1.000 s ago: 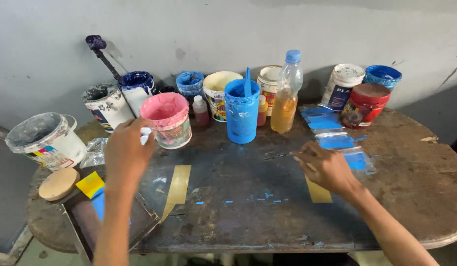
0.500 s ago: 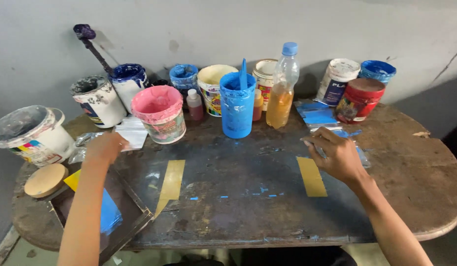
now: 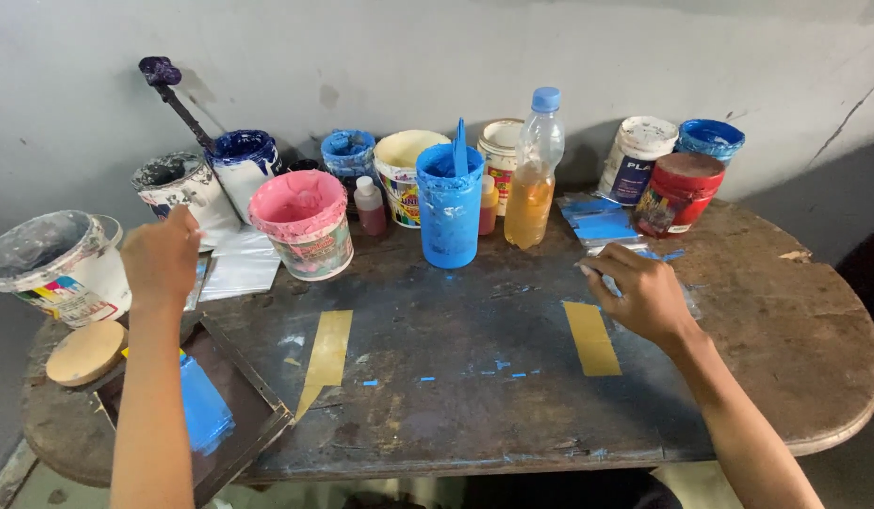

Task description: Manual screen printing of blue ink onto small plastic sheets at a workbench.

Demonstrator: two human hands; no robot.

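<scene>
My left hand (image 3: 162, 259) hovers at the table's left side, back toward me and fingers curled away, over the edge of some white plastic sheets (image 3: 237, 266) beside a paint-stained white tub (image 3: 178, 184). I cannot see whether it holds anything. My right hand (image 3: 641, 294) rests on a clear plastic packet (image 3: 686, 302) with blue pieces (image 3: 655, 254) showing at its far edge, fingers curled down onto it. A yellow tape strip (image 3: 592, 337) lies just in front of that hand, and another yellow tape strip (image 3: 326, 351) lies left of centre.
Paint tubs line the wall: a pink tub (image 3: 305, 224), a blue cup (image 3: 449, 207) with a stick, a bottle of amber liquid (image 3: 534, 174) and a red jar (image 3: 679, 193). A wooden screen frame (image 3: 234, 372) with blue ink and a round wooden lid (image 3: 86, 353) sit front left. A large white bucket (image 3: 58, 264) stands far left.
My left hand has moved left and farther back, from near the pink tub to the plastic sheets. My right hand has shifted slightly back toward the blue pieces.
</scene>
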